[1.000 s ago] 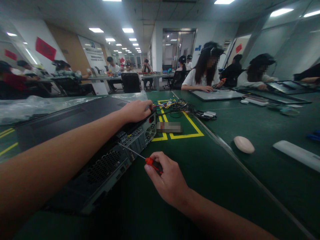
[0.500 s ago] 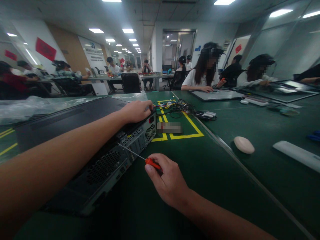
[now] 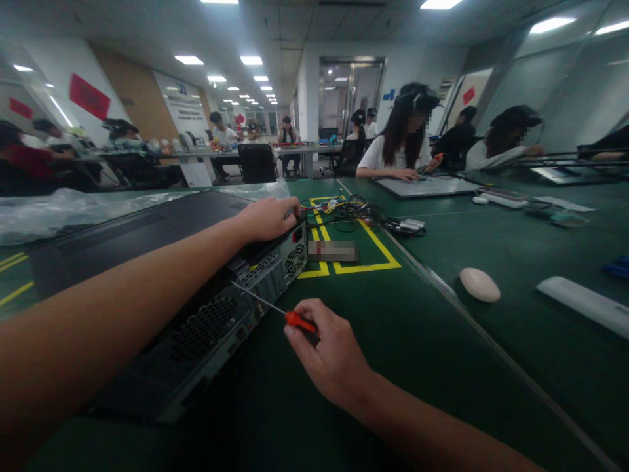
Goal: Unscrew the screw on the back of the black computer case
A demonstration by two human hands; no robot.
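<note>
A black computer case (image 3: 196, 216) lies on its side on the green table, its grey rear panel (image 3: 263, 292) facing right toward me. My left hand (image 3: 270, 218) presses on its far rear corner with the fingers curled over the edge; the fingertips are partly hidden. Between the thumb and fingers of my right hand (image 3: 334, 354) is the red and black handle of a screwdriver (image 3: 297, 320). Its thin shaft points left and up, with the tip at the rear panel near a small metal latch (image 3: 239, 267). Exactly what the tip touches is too small to make out.
Bundled cables (image 3: 351, 208) lie behind the case, near a blurred-out box (image 3: 333, 250). To the right are a pale computer mouse (image 3: 480, 285) and a long white bar (image 3: 584, 305). Plastic film (image 3: 73, 210) lies at left. Across the table, co-workers handle flat panels (image 3: 430, 186).
The screwdriver handle has turned slightly, and my right fingers have shifted a little on it. My left hand and the case stay put. At far right, a co-worker's panel has tilted.
</note>
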